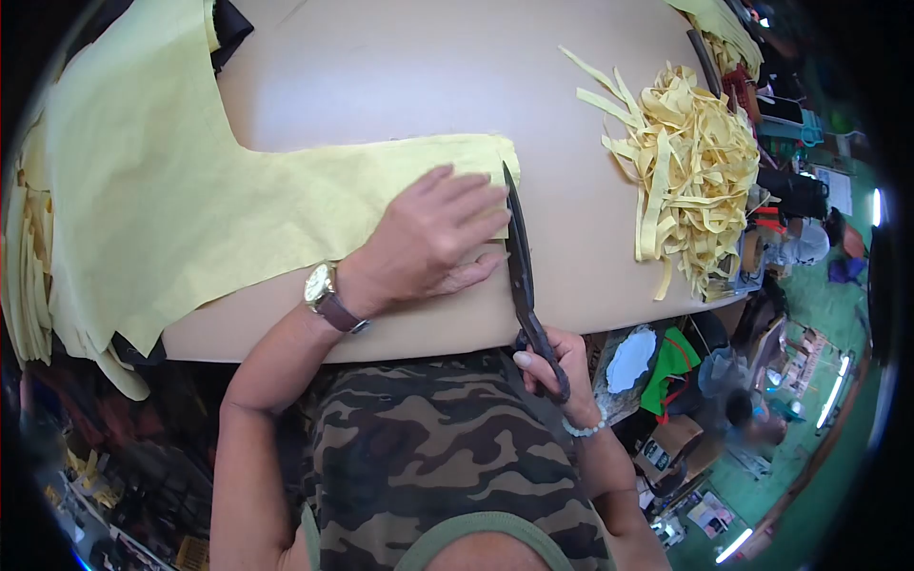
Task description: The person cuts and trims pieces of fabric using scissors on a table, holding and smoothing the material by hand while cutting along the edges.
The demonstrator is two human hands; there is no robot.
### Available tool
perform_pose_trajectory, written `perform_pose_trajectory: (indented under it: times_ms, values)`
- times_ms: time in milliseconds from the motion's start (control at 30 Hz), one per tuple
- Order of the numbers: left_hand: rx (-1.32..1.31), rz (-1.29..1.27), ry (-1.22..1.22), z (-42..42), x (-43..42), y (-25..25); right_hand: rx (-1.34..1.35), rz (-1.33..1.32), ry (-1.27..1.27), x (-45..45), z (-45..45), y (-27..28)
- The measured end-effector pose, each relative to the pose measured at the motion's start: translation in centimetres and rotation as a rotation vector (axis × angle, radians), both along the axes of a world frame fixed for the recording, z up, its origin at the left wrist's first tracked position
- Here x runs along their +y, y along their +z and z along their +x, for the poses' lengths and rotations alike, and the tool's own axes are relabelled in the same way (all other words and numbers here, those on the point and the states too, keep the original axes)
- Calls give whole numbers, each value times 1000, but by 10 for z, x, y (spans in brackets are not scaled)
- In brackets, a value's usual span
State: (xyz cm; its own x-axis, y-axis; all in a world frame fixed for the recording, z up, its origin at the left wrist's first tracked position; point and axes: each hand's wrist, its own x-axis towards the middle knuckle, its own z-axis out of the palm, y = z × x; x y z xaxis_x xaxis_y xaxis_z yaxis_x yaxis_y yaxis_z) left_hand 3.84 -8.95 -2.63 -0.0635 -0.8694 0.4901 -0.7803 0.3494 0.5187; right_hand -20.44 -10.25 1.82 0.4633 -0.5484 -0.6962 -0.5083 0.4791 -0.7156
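A large pale yellow fabric piece (162, 181) lies on the table, with a narrower part reaching right. My left hand (428, 238), with a watch on its wrist, is over the lower edge of that part, fingers apart and slightly blurred. My right hand (557, 366), wearing a beaded bracelet, grips the handles of large dark scissors (519, 257) at the table's front edge. The scissors point away from me, their blades along the fabric's right end and the tip near its upper right corner. The blades look closed or nearly so.
A heap of yellow fabric strips (690, 171) lies on the right of the tan table (381, 67). Folded yellow layers (29, 266) are stacked at the far left. Beyond the table's right side are a green cloth (669, 371), boxes, clutter and a person in the background.
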Motion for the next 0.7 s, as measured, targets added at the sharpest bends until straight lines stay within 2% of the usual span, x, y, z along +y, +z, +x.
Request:
perform_pose_trajectory:
  times_ms: [133, 267, 367, 467, 567, 700]
  values:
    - [308, 113, 51, 34, -16, 21, -97, -60, 40, 1, -5, 5]
    - [612, 517, -351, 75, -47, 51, -169, -152, 125, 1, -9, 5]
    - [770, 935, -460, 84, -61, 66, -185, -117, 64, 4, -6, 7]
    - [711, 925, -487, 74, -64, 72, -181, -108, 53, 6, -10, 4]
    - [649, 899, -498, 68, -66, 70, -293, -147, 107, 6, -19, -9]
    - [581, 884, -521, 68, -71, 69, -296, -168, 144, 1, -17, 0]
